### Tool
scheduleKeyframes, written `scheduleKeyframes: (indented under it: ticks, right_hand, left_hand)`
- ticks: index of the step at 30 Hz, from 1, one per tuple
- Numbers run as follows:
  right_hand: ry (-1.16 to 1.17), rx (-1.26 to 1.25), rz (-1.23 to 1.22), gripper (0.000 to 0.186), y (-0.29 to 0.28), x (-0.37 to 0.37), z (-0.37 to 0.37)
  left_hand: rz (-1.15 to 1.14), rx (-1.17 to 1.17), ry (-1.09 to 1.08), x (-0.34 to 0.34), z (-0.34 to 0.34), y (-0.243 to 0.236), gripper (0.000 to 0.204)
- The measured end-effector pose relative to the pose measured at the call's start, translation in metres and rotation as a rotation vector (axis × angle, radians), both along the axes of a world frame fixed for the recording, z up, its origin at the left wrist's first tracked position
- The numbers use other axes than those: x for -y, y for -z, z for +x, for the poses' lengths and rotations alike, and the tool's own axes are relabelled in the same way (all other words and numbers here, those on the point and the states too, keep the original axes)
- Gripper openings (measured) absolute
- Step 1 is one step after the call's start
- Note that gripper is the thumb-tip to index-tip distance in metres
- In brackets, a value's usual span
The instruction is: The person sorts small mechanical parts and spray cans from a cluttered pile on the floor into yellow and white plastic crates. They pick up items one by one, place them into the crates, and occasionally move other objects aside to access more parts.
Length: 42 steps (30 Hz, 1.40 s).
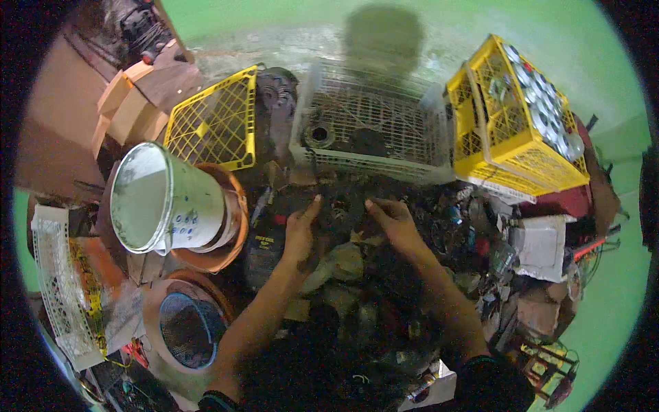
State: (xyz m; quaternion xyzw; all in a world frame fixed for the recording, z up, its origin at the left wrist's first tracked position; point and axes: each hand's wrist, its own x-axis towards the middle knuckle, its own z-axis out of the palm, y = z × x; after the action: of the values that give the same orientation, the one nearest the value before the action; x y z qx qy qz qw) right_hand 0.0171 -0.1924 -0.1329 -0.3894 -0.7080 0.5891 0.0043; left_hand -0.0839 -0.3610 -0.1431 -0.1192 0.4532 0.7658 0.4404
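Near the middle, my left hand point(302, 230) and my right hand point(397, 223) face each other with thumbs up and fingers curled. Between them is a dark, greasy-looking part point(340, 211) with a round middle, and both hands seem to grip its sides. Its outline blends into the dark background, so its exact kind is unclear. Below it lies a crumpled greyish cloth or bag point(340, 264). Just beyond my hands stands a whitish plastic crate point(377, 163) holding a dark ring-shaped part point(320, 134) and another dark piece.
At the left, a white bucket point(195, 209) lies tilted in an orange-brown tub point(240, 226); a blue-rimmed basket point(189, 329) is nearer. Yellow crates stand behind, one flat-sided point(213, 123), one holding shiny round metal parts point(528, 161). Mixed scrap and a white box point(541, 248) lie right.
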Motion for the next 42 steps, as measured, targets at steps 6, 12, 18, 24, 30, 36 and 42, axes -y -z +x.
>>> scheduleKeyframes:
  ticks: [6, 12, 18, 24, 30, 36, 42]
  right_hand:
    - [0.099, -0.064, -0.042, 0.055, -0.003, -0.007, 0.034]
    - [0.191, -0.292, 0.143, 0.057, 0.032, -0.071, -0.013]
    - [0.109, -0.061, 0.478, 0.045, 0.068, -0.14, -0.091]
    - [-0.152, 0.174, 0.62, 0.043, 0.121, -0.167, -0.103]
    - [-0.172, 0.191, 0.646, 0.044, 0.119, -0.167, -0.083]
    - [-0.283, 0.198, 0.573, 0.046, 0.111, -0.17, -0.076]
    - [-0.289, 0.155, 0.603, 0.046, 0.097, -0.159, -0.075]
  left_hand:
    - [-0.342, -0.685, 0.38, -0.039, 0.004, 0.017, 0.033]
    - [-0.363, -1.304, 0.314, -0.11, -0.046, 0.027, 0.037]
    - [-0.703, -1.486, 0.432, -0.185, -0.126, 0.091, 0.035]
    - [-0.837, -1.638, 0.532, -0.215, -0.128, 0.134, 0.027]
    - [-0.824, -1.602, 0.626, -0.201, -0.14, 0.133, 0.018]
    - [-0.844, -1.8, 0.29, -0.181, -0.139, 0.119, 0.017]
    - [-1.108, -1.706, 0.436, -0.139, -0.178, 0.116, 0.015]
